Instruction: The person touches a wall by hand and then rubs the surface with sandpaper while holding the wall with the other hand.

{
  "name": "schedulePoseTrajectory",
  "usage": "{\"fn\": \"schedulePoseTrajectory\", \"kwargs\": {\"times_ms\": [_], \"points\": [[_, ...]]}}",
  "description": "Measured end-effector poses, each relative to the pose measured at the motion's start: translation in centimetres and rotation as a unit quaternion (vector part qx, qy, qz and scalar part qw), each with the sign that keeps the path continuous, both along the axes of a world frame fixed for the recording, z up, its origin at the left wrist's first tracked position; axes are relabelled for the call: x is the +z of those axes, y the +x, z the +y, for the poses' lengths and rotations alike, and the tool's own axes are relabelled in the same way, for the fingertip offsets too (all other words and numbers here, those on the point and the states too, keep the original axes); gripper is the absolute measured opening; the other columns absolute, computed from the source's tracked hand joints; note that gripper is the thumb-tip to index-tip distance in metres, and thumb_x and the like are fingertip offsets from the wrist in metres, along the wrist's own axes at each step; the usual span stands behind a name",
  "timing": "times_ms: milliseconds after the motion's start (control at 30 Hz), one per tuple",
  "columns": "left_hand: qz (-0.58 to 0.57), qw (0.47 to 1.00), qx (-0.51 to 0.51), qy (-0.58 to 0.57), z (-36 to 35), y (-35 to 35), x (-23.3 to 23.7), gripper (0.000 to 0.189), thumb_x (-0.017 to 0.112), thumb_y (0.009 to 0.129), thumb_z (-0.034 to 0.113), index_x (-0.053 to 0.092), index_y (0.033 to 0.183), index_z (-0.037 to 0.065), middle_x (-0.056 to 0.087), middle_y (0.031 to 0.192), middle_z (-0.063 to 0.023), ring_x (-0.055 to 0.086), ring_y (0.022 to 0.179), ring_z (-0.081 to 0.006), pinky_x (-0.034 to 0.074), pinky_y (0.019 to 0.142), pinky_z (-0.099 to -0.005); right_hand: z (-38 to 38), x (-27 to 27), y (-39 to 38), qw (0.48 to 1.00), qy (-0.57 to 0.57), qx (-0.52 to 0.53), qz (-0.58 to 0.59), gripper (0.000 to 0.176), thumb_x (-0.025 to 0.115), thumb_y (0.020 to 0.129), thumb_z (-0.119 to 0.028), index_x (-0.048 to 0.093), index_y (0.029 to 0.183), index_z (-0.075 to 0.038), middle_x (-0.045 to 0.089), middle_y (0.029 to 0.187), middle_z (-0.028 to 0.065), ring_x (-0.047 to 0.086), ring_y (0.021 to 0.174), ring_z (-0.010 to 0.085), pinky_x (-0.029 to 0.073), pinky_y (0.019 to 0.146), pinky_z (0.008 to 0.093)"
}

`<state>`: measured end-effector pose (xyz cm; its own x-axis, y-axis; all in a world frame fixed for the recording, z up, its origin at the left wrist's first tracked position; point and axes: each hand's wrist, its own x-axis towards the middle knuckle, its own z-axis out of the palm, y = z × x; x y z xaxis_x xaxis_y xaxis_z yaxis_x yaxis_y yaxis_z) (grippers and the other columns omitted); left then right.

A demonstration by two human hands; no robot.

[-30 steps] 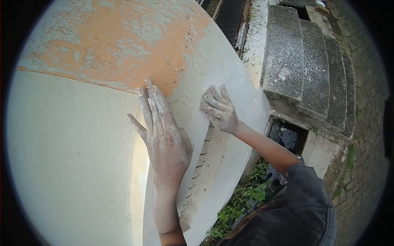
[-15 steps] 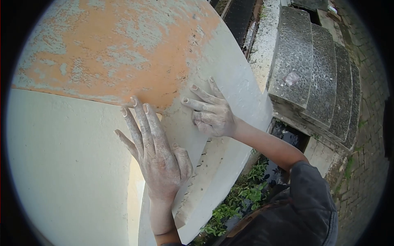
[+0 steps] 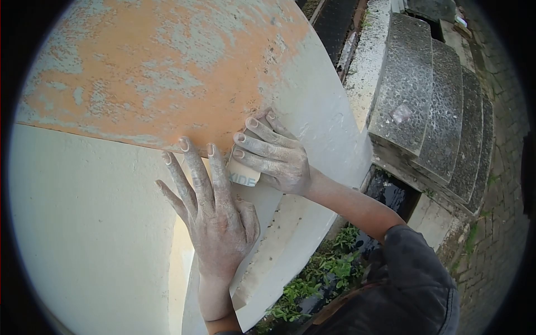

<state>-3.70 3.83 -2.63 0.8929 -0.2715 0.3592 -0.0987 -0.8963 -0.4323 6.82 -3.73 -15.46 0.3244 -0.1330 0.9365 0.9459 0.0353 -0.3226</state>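
My right hand (image 3: 279, 159), coated in pale dust, presses a piece of sandpaper (image 3: 243, 175) against the curved wall (image 3: 318, 106). Part of the paper's printed back shows below the fingers, with the letters "XIDE"; the rest is covered by the hand. The paper lies beside the lower corner of an orange patch (image 3: 190, 106) with grey-green flecks. My left hand (image 3: 219, 223), dusty too, rests with fingers spread along the edge below that patch. Nothing shows in the left hand.
Dark speckled stone steps (image 3: 410, 84) rise at the right next to brick paving (image 3: 497, 234). Green plants (image 3: 318, 279) grow in a wet channel below the wall. A ledge (image 3: 268, 234) runs along the wall beneath my hands.
My right hand has shifted left and slightly down, closer to my left hand. The sandpaper's printed back now shows under its fingers. My left hand stays nearly in place.
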Motion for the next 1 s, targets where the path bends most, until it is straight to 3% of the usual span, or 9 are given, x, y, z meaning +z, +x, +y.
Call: {"fn": "schedulePoseTrajectory", "kwargs": {"times_ms": [133, 167, 233, 367, 467, 667, 833, 933, 1000], "points": [[0.008, 1.000, 0.012, -0.002, -0.3, -0.1, 0.1, 0.081, 0.048, 0.065, 0.010, 0.026, 0.142, 0.006, 0.011, 0.151, -0.0227, 0.002, 0.138, -0.0467, -0.001, 0.106, -0.0655, 1.8, -7.0, -2.1, 0.997, -0.025, -0.050, 0.057, 0.035, 0.064, 0.078, -0.015, 0.064, 0.113, -0.015, 0.054, 0.130, 0.0043, 0.041, 0.129, 0.0264, 0.024, 0.110, 0.0532], [0.007, 1.000, 0.011, -0.004, -0.3, -0.1, 0.1, 0.081, 0.048, 0.065, 0.010, 0.025, 0.142, 0.005, 0.011, 0.151, -0.0231, 0.002, 0.138, -0.0470, -0.001, 0.106, -0.0652, 2.2, -7.4, -1.9, 0.998, -0.015, -0.034, 0.057, 0.034, 0.063, 0.078, -0.013, 0.064, 0.113, -0.013, 0.054, 0.129, 0.0071, 0.039, 0.130, 0.0280, 0.022, 0.110, 0.0538], [0.014, 1.000, 0.004, -0.004, -0.3, -0.1, 0.1, 0.081, 0.048, 0.065, 0.010, 0.024, 0.143, 0.005, 0.011, 0.151, -0.0237, 0.002, 0.137, -0.0476, -0.001, 0.106, -0.0647, 2.0, -4.2, -1.6, 0.998, 0.007, -0.005, 0.066, 0.033, 0.061, 0.079, -0.008, 0.065, 0.112, -0.009, 0.055, 0.127, 0.0127, 0.037, 0.132, 0.0313, 0.016, 0.111, 0.0549], [0.000, 0.997, -0.050, -0.064, 0.5, -0.2, 0.0, 0.087, 0.047, 0.064, 0.008, 0.015, 0.144, 0.000, 0.009, 0.150, -0.0278, 0.001, 0.137, -0.0484, -0.001, 0.107, -0.0636, 1.1, 1.7, -0.7, 1.000, -0.001, 0.030, 0.000, 0.033, 0.060, 0.079, -0.006, 0.064, 0.112, -0.007, 0.053, 0.129, 0.0123, 0.034, 0.133, 0.0318, 0.016, 0.111, 0.0540], [-0.024, 0.989, -0.088, -0.113, 0.4, 0.2, 0.4, 0.090, 0.046, 0.062, 0.006, 0.009, 0.144, -0.003, 0.007, 0.149, -0.0301, 0.000, 0.137, -0.0485, -0.002, 0.106, -0.0632, 2.5, -7.9, -1.5, 0.999, -0.010, -0.029, 0.013, 0.034, 0.060, 0.079, -0.008, 0.064, 0.113, -0.007, 0.053, 0.130, 0.0122, 0.034, 0.132, 0.0330, 0.018, 0.110, 0.0542], [-0.023, 0.991, -0.084, -0.100, 0.4, 0.2, -0.3, 0.092, 0.046, 0.061, 0.005, 0.008, 0.143, -0.004, 0.006, 0.149, -0.0304, -0.001, 0.137, -0.0485, -0.002, 0.106, -0.0631, 1.0, 0.9, -0.3, 0.999, 0.011, 0.009, 0.036, 0.029, 0.057, 0.082, -0.008, 0.065, 0.110, -0.007, 0.055, 0.127, 0.0118, 0.036, 0.131, 0.0340, 0.018, 0.110, 0.0544], [-0.021, 0.996, -0.057, -0.062, 0.2, -0.1, -0.2, 0.090, 0.047, 0.061, 0.008, 0.012, 0.144, -0.001, 0.008, 0.150, -0.0281, 0.000, 0.138, -0.0471, -0.006, 0.104, -0.0659, 1.2, -6.4, -0.4, 0.999, -0.033, -0.017, 0.000, 0.040, 0.063, 0.079, -0.014, 0.060, 0.119, -0.014, 0.052, 0.132, 0.0056, 0.036, 0.132, 0.0275, 0.021, 0.111, 0.0519], [-0.039, 0.999, -0.029, -0.005, 0.0, -0.1, -0.3, 0.095, 0.046, 0.056, 0.006, 0.012, 0.144, -0.003, 0.007, 0.151, -0.0238, -0.002, 0.140, -0.0405, -0.004, 0.107, -0.0624, -0.3, 0.8, 1.8, 0.999, -0.004, -0.033, 0.005, 0.039, 0.063, 0.079, -0.009, 0.061, 0.118, -0.012, 0.055, 0.129, 0.0061, 0.039, 0.130, 0.0286, 0.024, 0.110, 0.0503], [-0.036, 0.999, -0.013, 0.005, -0.1, -0.1, -0.5, 0.093, 0.046, 0.057, 0.007, 0.015, 0.144, 0.000, 0.008, 0.152, -0.0212, -0.002, 0.140, -0.0397, -0.004, 0.107, -0.0629, -0.6, 0.5, 2.3, 0.999, 0.003, -0.052, 0.011, 0.038, 0.061, 0.079, -0.007, 0.061, 0.117, -0.010, 0.056, 0.127, 0.0079, 0.040, 0.129, 0.0295, 0.025, 0.110, 0.0497]]}}
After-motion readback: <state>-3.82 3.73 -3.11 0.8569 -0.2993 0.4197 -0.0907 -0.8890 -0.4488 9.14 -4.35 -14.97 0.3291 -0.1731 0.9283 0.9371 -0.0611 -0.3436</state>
